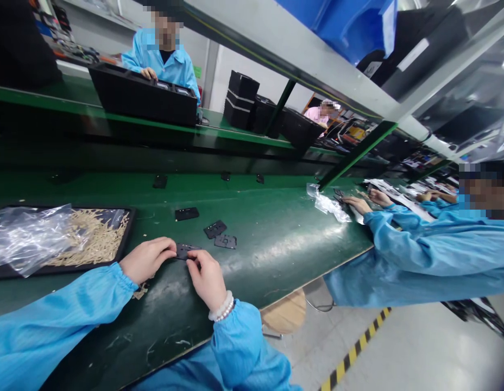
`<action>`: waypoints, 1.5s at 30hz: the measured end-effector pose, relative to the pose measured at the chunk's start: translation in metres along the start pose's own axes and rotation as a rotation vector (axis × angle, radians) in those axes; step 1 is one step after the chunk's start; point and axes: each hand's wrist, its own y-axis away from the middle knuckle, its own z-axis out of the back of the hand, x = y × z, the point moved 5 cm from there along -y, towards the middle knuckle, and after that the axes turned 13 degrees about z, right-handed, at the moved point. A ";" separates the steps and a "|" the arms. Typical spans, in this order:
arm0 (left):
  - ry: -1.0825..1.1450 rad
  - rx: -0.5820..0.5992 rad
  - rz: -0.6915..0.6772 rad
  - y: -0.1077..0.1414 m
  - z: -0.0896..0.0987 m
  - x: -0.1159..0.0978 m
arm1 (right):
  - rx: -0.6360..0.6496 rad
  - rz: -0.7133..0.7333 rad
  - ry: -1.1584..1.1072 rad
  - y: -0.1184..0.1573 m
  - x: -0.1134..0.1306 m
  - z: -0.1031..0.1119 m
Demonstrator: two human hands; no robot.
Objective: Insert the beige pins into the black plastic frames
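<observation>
A small flat black plate [186, 251] with cut-outs is held between my two hands, just above the green table [268, 239]. My left hand [150, 259] pinches its left end, and my right hand [208, 276], with a pale bead bracelet at the wrist, grips its right side. Just beyond lie two similar black plates, one [215, 229] tilted and the other [225, 241] close against it. Another black piece [187, 213] rests farther back. To the left of my left hand is a black tray [127, 231] with many small beige pieces [99, 233] and clear plastic bags [32, 233].
Several small dark pieces [159, 181] lie along the table's back. A person in blue sleeves [419, 239] works at the right beside crumpled clear plastic [329, 205]. Behind the table, a shelf holds black boxes [142, 95], with another person [166, 60] beyond. Loose beige bits [140, 291] lie near my left wrist.
</observation>
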 end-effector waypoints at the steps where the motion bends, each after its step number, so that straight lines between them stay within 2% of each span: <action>1: -0.014 -0.002 0.000 0.000 -0.001 0.001 | 0.018 0.016 0.035 -0.001 0.000 -0.001; 11: -0.255 0.021 -0.099 0.002 -0.015 -0.005 | 0.104 0.086 0.219 -0.004 0.002 -0.003; 16: -0.346 0.036 -0.142 0.006 -0.015 -0.008 | 0.106 0.084 0.252 -0.005 0.002 -0.005; 22: -0.423 0.002 -0.141 0.006 -0.025 -0.005 | 0.096 0.085 0.273 -0.004 0.001 -0.005; 32: -0.450 -0.029 -0.184 0.008 -0.011 -0.005 | 0.101 0.096 0.288 -0.004 0.001 -0.005; 40: -0.505 -0.078 -0.174 0.013 -0.026 -0.001 | 0.117 0.094 0.306 -0.004 0.004 -0.005; 45: -0.418 -0.090 -0.194 0.022 -0.028 -0.007 | 0.137 0.098 0.283 -0.004 0.006 -0.009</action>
